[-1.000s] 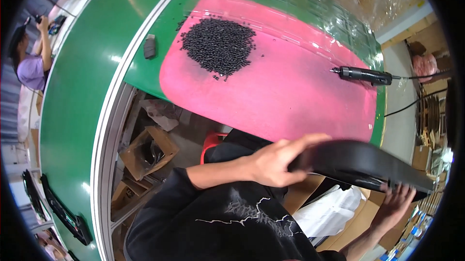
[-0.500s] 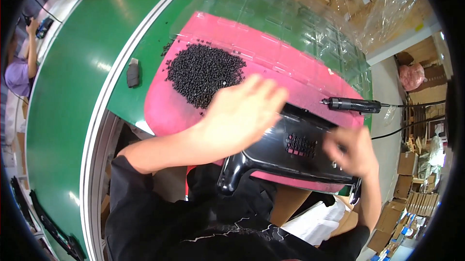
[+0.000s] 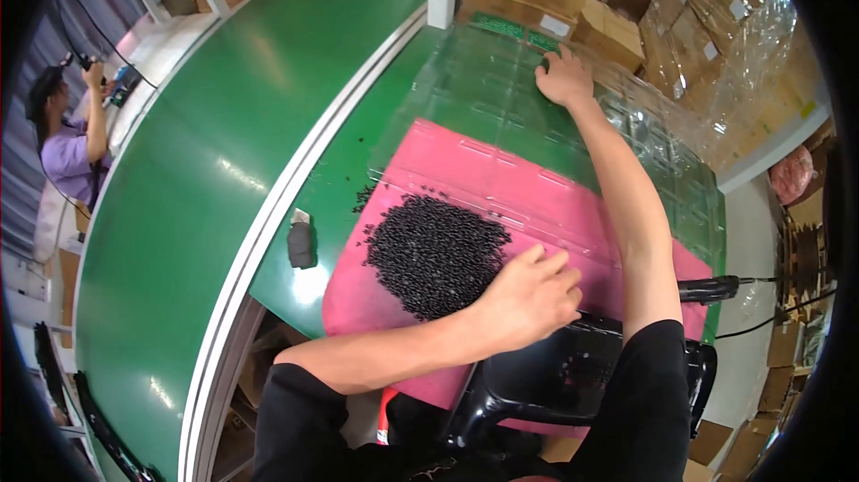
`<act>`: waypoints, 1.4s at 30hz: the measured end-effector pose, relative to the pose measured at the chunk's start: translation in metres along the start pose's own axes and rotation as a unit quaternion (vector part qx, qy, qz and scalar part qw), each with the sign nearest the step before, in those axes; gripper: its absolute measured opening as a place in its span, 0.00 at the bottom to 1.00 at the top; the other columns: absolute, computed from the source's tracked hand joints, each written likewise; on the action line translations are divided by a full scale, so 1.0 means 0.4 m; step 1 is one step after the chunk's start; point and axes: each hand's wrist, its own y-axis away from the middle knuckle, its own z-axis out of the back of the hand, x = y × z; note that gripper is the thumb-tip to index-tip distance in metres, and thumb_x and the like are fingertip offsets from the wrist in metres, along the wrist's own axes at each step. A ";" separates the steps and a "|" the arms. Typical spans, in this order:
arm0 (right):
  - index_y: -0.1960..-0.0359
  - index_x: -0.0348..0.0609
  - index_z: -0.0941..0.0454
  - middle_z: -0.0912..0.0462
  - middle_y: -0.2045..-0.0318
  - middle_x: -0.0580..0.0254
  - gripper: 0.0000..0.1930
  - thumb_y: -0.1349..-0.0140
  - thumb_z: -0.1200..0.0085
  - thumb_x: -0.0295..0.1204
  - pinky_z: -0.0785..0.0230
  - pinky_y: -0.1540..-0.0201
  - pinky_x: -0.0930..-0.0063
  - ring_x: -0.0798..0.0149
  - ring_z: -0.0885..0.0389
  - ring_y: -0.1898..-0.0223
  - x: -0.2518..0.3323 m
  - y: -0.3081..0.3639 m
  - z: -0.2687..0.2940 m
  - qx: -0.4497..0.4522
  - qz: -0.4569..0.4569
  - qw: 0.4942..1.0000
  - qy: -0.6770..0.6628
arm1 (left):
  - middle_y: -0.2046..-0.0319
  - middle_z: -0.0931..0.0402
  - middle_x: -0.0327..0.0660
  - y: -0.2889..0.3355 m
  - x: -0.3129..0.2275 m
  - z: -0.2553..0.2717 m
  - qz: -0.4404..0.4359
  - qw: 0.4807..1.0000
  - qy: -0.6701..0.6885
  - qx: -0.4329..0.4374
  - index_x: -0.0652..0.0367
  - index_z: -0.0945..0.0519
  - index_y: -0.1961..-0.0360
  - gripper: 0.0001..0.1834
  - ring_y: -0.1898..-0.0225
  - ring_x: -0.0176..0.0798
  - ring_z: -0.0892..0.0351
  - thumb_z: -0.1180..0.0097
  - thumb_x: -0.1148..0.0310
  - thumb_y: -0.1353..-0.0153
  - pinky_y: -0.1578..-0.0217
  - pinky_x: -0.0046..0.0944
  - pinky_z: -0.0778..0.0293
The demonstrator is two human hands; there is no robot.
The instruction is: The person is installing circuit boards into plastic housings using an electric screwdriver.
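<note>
My left hand, its fingers curled together, hovers just beyond the near black part; whether anything is in them is hidden. My right hand reaches far forward with fingers spread, at the far edge of a clear plastic sheet with moulded ridges. Close to those fingertips lies a green patterned piece. A heap of small black pieces, perhaps screws, spreads over the pink mat left of my left hand. In front of me rests a glossy black plastic part with leg-like ends, partly behind my right arm.
An electric screwdriver with a cable lies at the mat's right edge. A dark wrapped tool is on the green table. Cardboard boxes are stacked behind. Another person works at the far left.
My right hand has moved from the black part to the far edge of the clear sheet. My left hand's fingers have curled. The view has tilted, placing the bench lower.
</note>
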 end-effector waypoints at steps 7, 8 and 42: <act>0.40 0.40 0.30 0.34 0.35 0.58 0.24 0.35 0.57 0.38 0.49 0.31 0.56 0.59 0.40 0.32 -0.059 0.007 -0.012 -0.171 0.054 0.983 0.040 | 0.72 0.31 0.37 -0.012 0.018 0.004 -0.011 0.998 0.062 -0.032 0.57 0.24 0.75 0.14 0.65 0.41 0.31 0.33 0.59 0.51 0.66 0.40 0.35; 0.46 0.39 0.26 0.27 0.42 0.57 0.19 0.37 0.53 0.34 0.42 0.36 0.58 0.58 0.32 0.39 -0.049 0.052 0.034 -0.239 0.127 0.962 -0.044 | 0.71 0.31 0.37 -0.011 0.020 0.010 -0.002 0.993 0.100 -0.062 0.57 0.24 0.74 0.15 0.65 0.41 0.31 0.32 0.59 0.52 0.66 0.40 0.35; 0.55 0.37 0.25 0.18 0.61 0.59 0.30 0.59 0.24 0.33 0.29 0.57 0.74 0.67 0.19 0.59 -0.283 1.195 0.302 0.133 0.028 0.852 -0.506 | 0.66 0.21 0.42 -0.006 -0.098 0.037 -0.111 0.949 0.236 0.176 0.65 0.19 0.57 0.33 0.66 0.44 0.22 0.24 0.64 0.69 0.62 0.40 0.26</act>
